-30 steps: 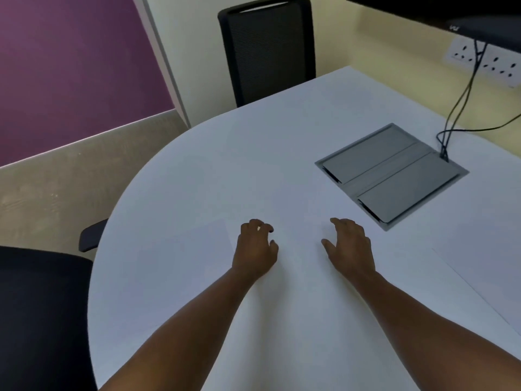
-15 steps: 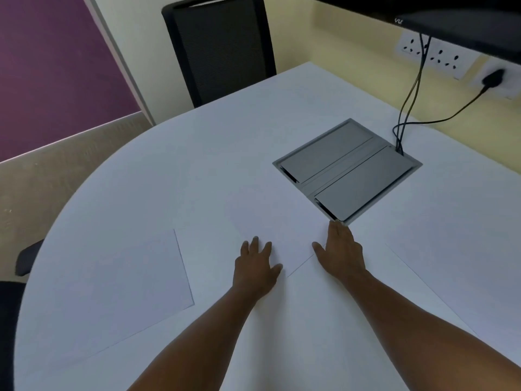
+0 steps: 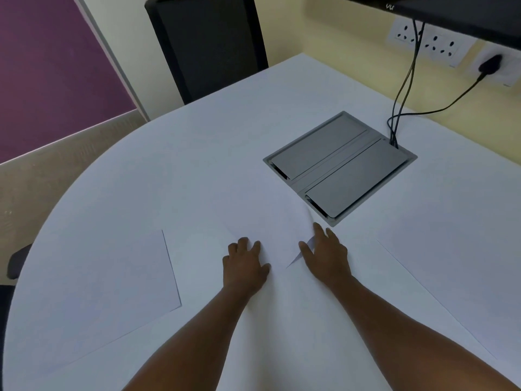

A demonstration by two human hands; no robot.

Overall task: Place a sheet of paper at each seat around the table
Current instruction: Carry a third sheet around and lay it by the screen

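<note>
White paper (image 3: 270,230) lies mid-table (image 3: 197,153), its near edge lifted. The left hand (image 3: 244,266) and right hand (image 3: 327,256) press it, fingers spread. Far table edge is bare.

One view only, worn on the head: it looks forward and steeply down over the white table (image 3: 197,165), close above the near edge, the grey cable box (image 3: 341,167) right of centre, a black chair (image 3: 208,43) beyond the far edge.
</note>
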